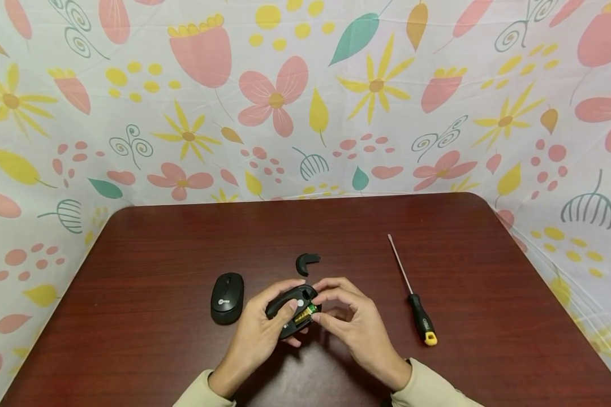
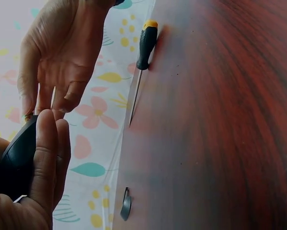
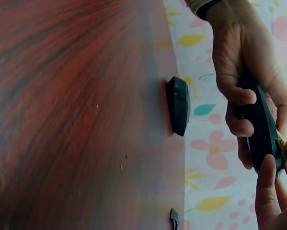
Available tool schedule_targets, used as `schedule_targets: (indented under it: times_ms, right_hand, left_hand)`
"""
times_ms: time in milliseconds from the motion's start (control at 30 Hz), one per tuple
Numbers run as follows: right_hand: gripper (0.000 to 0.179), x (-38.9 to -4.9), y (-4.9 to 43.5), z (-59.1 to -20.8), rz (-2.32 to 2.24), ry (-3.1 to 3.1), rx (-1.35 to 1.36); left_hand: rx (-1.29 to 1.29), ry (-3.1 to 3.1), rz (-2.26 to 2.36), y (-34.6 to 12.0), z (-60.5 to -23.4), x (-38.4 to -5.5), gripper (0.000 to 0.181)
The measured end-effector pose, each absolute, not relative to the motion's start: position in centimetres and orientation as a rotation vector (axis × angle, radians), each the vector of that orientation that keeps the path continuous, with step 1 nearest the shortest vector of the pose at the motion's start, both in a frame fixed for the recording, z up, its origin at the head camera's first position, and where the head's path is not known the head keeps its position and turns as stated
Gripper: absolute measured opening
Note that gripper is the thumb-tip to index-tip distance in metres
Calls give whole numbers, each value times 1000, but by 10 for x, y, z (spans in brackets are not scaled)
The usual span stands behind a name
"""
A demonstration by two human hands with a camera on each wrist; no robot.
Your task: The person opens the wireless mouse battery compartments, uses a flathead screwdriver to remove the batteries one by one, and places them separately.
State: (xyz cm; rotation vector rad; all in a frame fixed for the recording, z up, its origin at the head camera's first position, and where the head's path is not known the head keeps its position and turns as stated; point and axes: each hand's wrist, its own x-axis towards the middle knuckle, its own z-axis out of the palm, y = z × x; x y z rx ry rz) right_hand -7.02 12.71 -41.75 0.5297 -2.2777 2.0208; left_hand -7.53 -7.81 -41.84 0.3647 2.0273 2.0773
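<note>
My left hand point(image 1: 254, 325) grips a black computer mouse point(image 1: 279, 307), underside up, its thumb lying across the base. In the mouse's open battery bay lies a green-and-gold battery point(image 1: 303, 315), tilted with one end raised at the edge. My right hand point(image 1: 358, 325) pinches that end between thumb and fingers. The right wrist view shows the battery point(image 3: 281, 143) at the side of the mouse point(image 3: 259, 125), under the right thumb. In the left wrist view the mouse point(image 2: 17, 165) hides most of the battery.
A curved black battery cover point(image 1: 303, 264) lies on the table point(image 1: 183, 243) just beyond the hands. Another black mouse point(image 1: 227, 299) sits upright to the left. To the right is a flat-tipped screwdriver point(image 1: 418, 315) with a black-and-yellow handle. A flower-patterned cloth point(image 1: 285, 158) hangs behind the table.
</note>
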Motion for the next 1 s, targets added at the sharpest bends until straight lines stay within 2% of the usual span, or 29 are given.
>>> schedule_targets:
  times_ms: [233, 533, 800, 1000]
  right_hand:
    - [18, -73, 131, -416, 1880, -2360, 625]
    - [17, -75, 135, -412, 1871, -2425, 618]
    - [12, -78, 142, -411, 1922, -2439, 549]
    - [12, -81, 145, -409, 1921, -2482, 458]
  left_hand:
    - [365, 2018, 2045, -79, -418, -75, 39]
    - [328, 2006, 2018, -81, -417, -76, 38]
    - [286, 2056, 1982, -84, -419, -77, 37]
    - [268, 2063, 1979, -85, -421, -78, 44]
